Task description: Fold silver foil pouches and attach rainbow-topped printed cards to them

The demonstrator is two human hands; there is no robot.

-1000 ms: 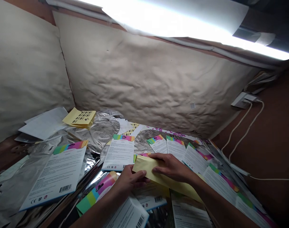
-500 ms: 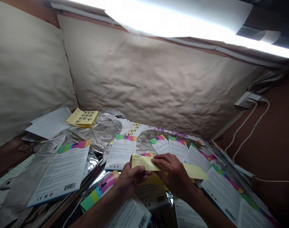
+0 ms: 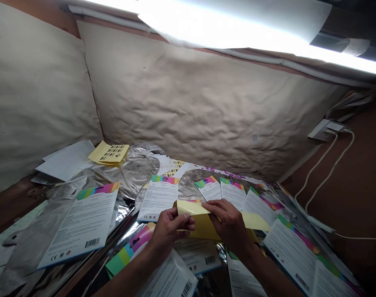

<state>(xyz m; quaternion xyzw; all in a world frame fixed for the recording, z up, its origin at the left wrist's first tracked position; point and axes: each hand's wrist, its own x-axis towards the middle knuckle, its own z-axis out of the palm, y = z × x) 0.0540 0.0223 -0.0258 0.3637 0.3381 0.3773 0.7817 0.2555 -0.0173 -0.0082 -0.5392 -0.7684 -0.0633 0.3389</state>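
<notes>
A pale yellow paper sheet [image 3: 203, 227], bent over along its top, is held up between both hands. My left hand [image 3: 168, 231] pinches its left end, thumb in front and fingers curled behind. My right hand [image 3: 226, 218] grips the sheet's upper middle with fingertips on the folded edge; the rest of the strip sticks out past the hand to the right. Under the hands lie white printed cards with a barcode, one white card [image 3: 196, 255] partly covered by the sheet. Left of my left wrist is a card with a green and pink top [image 3: 130, 249].
White cards with rainbow tops, such as one card [image 3: 83, 222] at the left, are spread over shiny plastic film [image 3: 141, 165]. Yellow label sheets [image 3: 109, 152] and white papers [image 3: 66, 159] sit at the back left. A socket box [image 3: 325, 131] with white cables hangs at the right.
The yellow sheet has been tilted, so more of its lower part shows below the fold. My left hand has turned slightly and its fingers are more curled.
</notes>
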